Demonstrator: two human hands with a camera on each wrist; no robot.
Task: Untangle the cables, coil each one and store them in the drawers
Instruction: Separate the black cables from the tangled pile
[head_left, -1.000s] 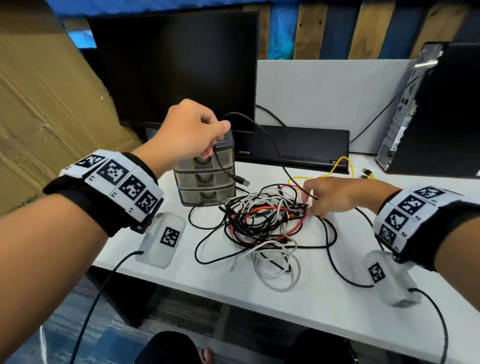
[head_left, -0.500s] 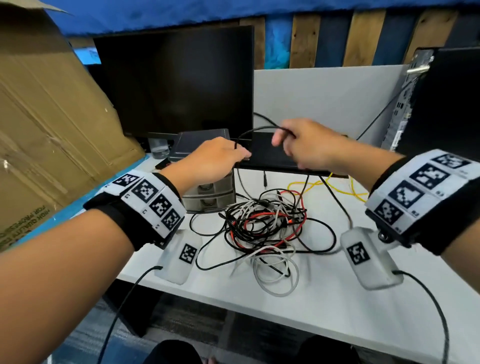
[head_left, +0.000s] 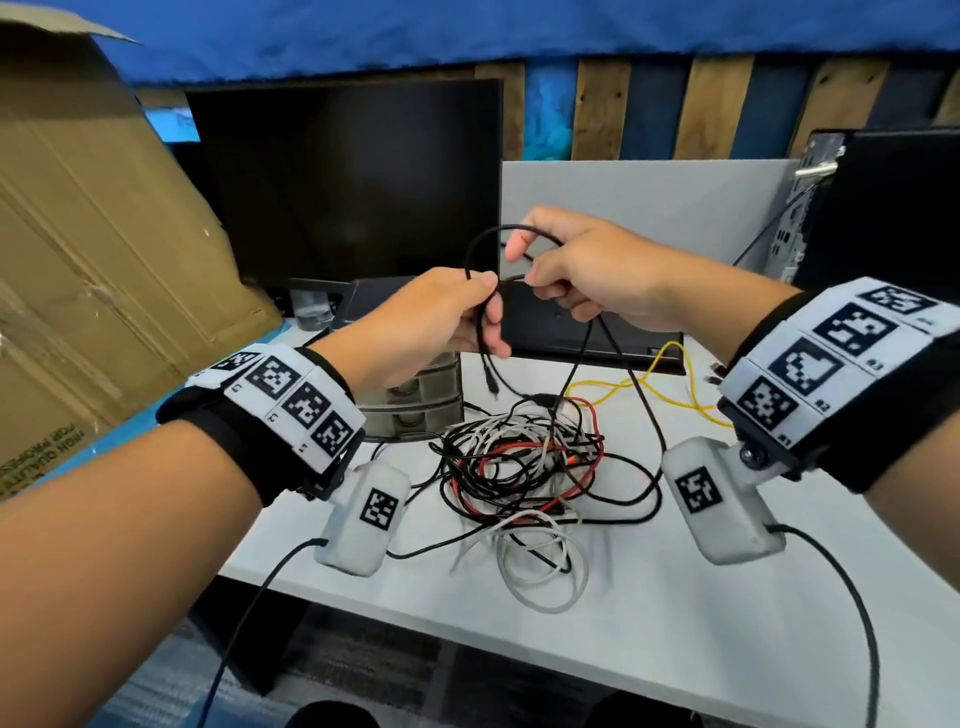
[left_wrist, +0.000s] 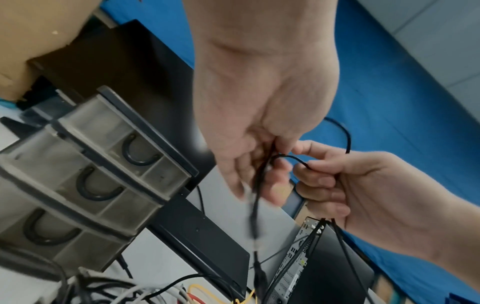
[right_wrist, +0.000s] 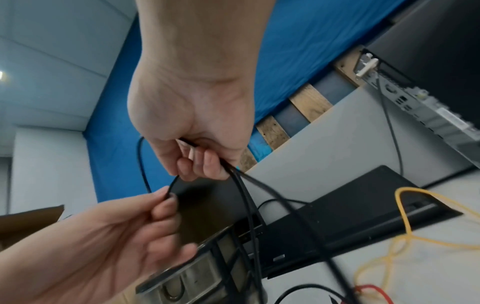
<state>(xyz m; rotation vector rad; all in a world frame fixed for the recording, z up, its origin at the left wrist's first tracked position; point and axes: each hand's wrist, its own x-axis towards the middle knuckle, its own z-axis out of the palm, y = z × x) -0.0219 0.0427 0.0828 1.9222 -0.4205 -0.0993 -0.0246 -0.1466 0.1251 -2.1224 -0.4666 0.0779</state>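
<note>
Black cable (head_left: 480, 244) lifted above worktop (head_left: 649, 613) centre, pinched by left hand (head_left: 431, 322) grip, looped over curled right hand (head_left: 587, 275) grip: likely forming first coil clear of tangle. Plug end dangling below. Tangled pile (head_left: 519, 467) mid-worktop: black, white, red strands, count uncertain; one yellow cable (head_left: 639, 382) toward back edge. One three-drawer unit (left_wrist: 85, 174), drawers closed.
</note>
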